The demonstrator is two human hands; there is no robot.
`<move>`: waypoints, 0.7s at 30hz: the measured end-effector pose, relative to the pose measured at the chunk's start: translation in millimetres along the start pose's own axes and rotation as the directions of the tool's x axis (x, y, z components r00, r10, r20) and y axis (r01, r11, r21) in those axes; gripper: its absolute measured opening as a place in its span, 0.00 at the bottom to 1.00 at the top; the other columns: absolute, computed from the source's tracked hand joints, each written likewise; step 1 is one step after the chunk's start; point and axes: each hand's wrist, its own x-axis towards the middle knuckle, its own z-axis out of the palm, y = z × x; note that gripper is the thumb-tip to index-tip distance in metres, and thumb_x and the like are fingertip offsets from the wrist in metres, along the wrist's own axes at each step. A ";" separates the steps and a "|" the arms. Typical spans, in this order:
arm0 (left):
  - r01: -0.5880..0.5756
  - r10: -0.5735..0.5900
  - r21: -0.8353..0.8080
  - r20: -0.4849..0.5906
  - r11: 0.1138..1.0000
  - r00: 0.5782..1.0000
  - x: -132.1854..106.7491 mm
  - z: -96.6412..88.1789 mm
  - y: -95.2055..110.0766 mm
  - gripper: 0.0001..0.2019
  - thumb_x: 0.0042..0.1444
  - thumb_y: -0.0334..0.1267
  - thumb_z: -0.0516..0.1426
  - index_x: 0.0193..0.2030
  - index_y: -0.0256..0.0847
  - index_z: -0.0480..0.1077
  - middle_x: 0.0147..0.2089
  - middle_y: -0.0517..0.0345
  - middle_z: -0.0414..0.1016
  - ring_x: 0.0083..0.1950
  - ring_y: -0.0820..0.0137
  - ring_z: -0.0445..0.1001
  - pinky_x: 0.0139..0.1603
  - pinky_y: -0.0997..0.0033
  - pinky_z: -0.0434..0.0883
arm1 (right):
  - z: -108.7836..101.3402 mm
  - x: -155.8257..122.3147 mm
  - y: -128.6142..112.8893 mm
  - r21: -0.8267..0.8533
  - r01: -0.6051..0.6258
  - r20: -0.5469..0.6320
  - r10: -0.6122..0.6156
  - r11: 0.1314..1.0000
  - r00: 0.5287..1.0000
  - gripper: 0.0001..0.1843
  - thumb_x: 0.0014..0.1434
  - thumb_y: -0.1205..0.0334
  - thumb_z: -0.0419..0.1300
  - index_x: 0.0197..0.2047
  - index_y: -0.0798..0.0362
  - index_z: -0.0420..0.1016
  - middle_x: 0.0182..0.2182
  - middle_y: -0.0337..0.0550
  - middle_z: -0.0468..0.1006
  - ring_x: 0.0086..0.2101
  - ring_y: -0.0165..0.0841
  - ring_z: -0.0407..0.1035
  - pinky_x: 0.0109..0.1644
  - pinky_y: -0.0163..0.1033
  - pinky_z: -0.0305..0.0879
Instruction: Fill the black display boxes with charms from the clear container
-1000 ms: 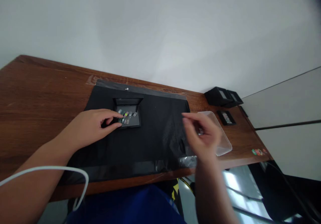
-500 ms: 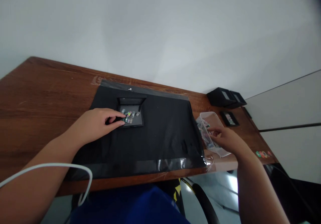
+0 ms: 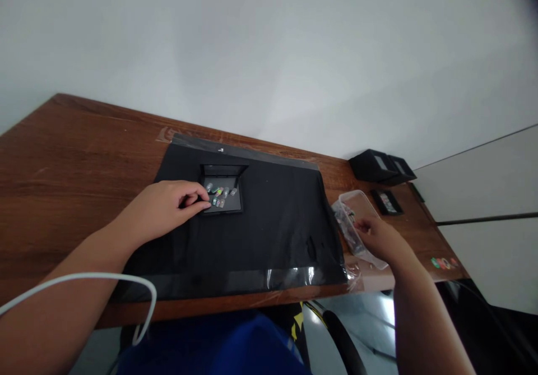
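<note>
Nearest, a white cable [image 3: 84,276] loops over the left forearm. Clear tape [image 3: 247,281] runs along the near edge of a black mat [image 3: 269,229], likely so it cannot slide on the wooden surface [image 3: 92,156]. To the right, the right hand [image 3: 380,240] dips into a clear tub [image 3: 348,231], set within easy reach; its fingertips are hidden, so I cannot tell what its grip has.

On the mat sits a black case [image 3: 225,212], lid [image 3: 222,170] raised — leaving the small shiny pieces [image 3: 219,191] inside accessible. The left hand [image 3: 172,201] is at its left edge, thumb and forefinger nearly meeting, perhaps to steady it; whether they pinch anything is unclear.

Beyond the tub: a small tray [image 3: 392,213], then black boxes [image 3: 366,166] by the wall [image 3: 252,55].
</note>
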 end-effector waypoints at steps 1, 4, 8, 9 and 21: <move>0.002 -0.002 -0.002 -0.001 1.000 1.000 0.2 -0.1 0.2 0.16 0.62 0.54 0.58 0.39 0.48 0.83 0.27 0.60 0.73 0.29 0.69 0.70 0.32 0.68 0.62 | 0.1 -0.3 0.0 -0.005 -0.005 -0.006 0.005 1.000 1.000 0.09 0.63 0.58 0.64 0.35 0.51 0.84 0.35 0.49 0.87 0.36 0.41 0.80 0.37 0.40 0.65; 0.017 -0.017 -0.012 -0.004 1.000 1.000 0.0 0.2 0.0 0.17 0.62 0.55 0.57 0.40 0.48 0.83 0.28 0.59 0.74 0.29 0.68 0.71 0.31 0.67 0.63 | -0.7 -3.0 1.2 -0.044 -0.050 -0.012 0.049 0.998 0.999 0.11 0.63 0.53 0.65 0.40 0.52 0.85 0.38 0.52 0.88 0.38 0.45 0.82 0.38 0.42 0.66; 0.044 -0.044 -0.059 0.013 0.997 0.999 -1.6 1.5 -2.6 0.20 0.63 0.59 0.57 0.42 0.48 0.83 0.27 0.60 0.71 0.28 0.68 0.70 0.31 0.68 0.63 | -2.4 -8.7 4.8 -0.175 -0.111 -0.053 0.103 0.978 0.993 0.19 0.67 0.50 0.62 0.50 0.54 0.85 0.48 0.61 0.88 0.46 0.53 0.84 0.44 0.47 0.71; 0.049 -0.048 -0.067 0.019 0.997 0.999 -1.8 1.9 -3.9 0.21 0.64 0.60 0.57 0.42 0.48 0.83 0.26 0.61 0.69 0.28 0.68 0.68 0.31 0.68 0.63 | -2.4 -9.8 5.8 -0.190 -0.117 -0.048 0.110 0.975 0.993 0.20 0.67 0.50 0.61 0.50 0.54 0.86 0.49 0.62 0.88 0.47 0.54 0.84 0.45 0.48 0.72; 0.036 -0.036 0.000 -0.022 0.999 0.999 1.8 6.9 -9.9 0.20 0.66 0.59 0.58 0.45 0.49 0.85 0.24 0.63 0.69 0.25 0.69 0.67 0.27 0.69 0.59 | 8.7 -3.1 18.3 -0.130 -0.124 -0.037 0.120 0.984 0.992 0.14 0.66 0.53 0.63 0.46 0.50 0.86 0.44 0.57 0.89 0.43 0.50 0.84 0.41 0.45 0.70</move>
